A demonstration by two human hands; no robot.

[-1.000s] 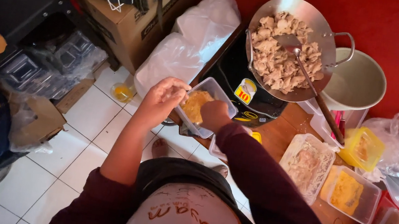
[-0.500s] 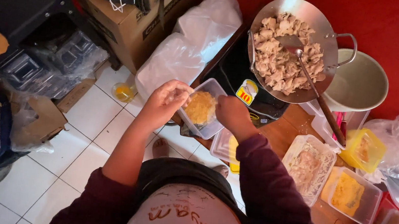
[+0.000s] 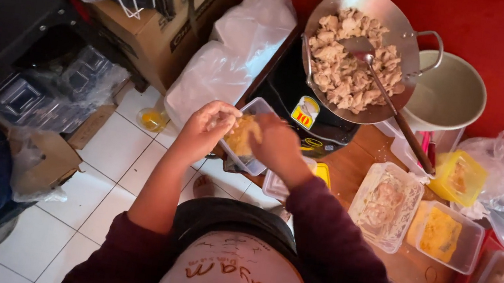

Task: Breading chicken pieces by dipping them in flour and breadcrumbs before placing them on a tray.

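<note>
Here, at the middle of the frame, the left hand (image 3: 205, 130) cups the near edge of a clear plastic tub (image 3: 245, 142), its grip curled on the rim, while the right hand (image 3: 276, 146) presses into the yellow crumb-coated food (image 3: 241, 135) inside; whether those fingers pinch a piece I cannot tell. The step looks like coating or packing. Next likely calls for a steady tub. Farther right, filled tubs (image 3: 444, 235) sit on the bench (image 3: 353, 164); upper right, a wok of pale chunks (image 3: 358, 52).

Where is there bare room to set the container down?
Bare wood shows between the black cooker and the clear tub of noodles. Right of that, tubs crowd edge to edge. White floor tiles lie open beside the left hand.
</note>
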